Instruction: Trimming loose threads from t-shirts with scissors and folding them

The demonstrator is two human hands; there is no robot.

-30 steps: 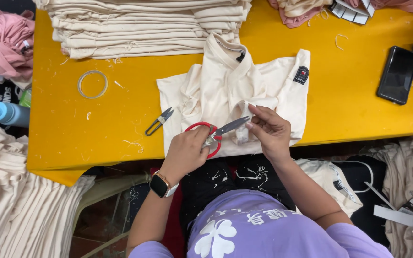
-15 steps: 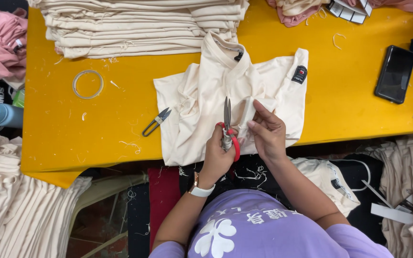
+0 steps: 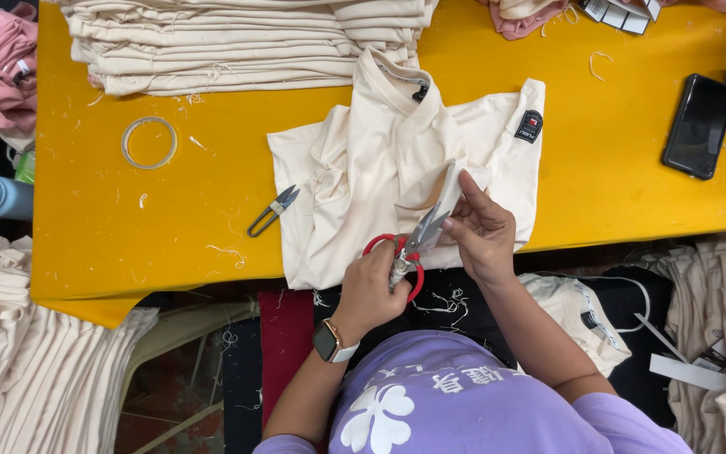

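Head view: left hand (image 3: 373, 290) grips red scissors (image 3: 405, 252); right hand (image 3: 482, 231) pinches cream shirt (image 3: 380, 168) fabric

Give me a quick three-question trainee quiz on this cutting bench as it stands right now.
1. True or false: the left hand holds the red-handled scissors.
2. What lies on the yellow table just left of the cream shirt? A) thread snips B) a stapler C) a ruler
3. What does the right hand pinch?

Key
1. True.
2. A, the thread snips.
3. A narrow strip of the shirt's fabric, right at the scissor blades.
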